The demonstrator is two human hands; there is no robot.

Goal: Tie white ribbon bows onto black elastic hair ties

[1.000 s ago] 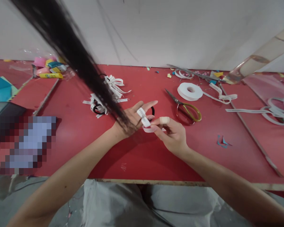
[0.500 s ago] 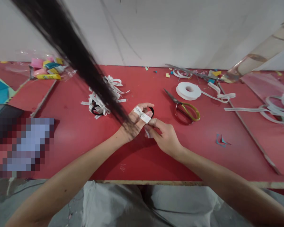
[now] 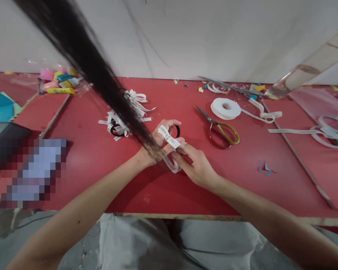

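Your right hand (image 3: 197, 161) is pinching the printed white ribbon (image 3: 169, 138), its grip closed with thumb and fingers together on the strip. Your left hand (image 3: 159, 140) is holding its fingers partly curled, with the ribbon lying across them and a loop of it hanging below, near the right thumb. A black ring (image 3: 178, 131) is showing between the left fingers; whether that grip is closing firmly on it, you cannot tell from this view. Both hands are meeting above the red table (image 3: 228, 195). A pile of ribbon bows (image 3: 139, 98) is lying beyond your left hand, partly hidden by a strand of hair (image 3: 101, 75). Scissors (image 3: 224, 131) are resting beyond your right hand, just beside a white ribbon roll (image 3: 217, 108).
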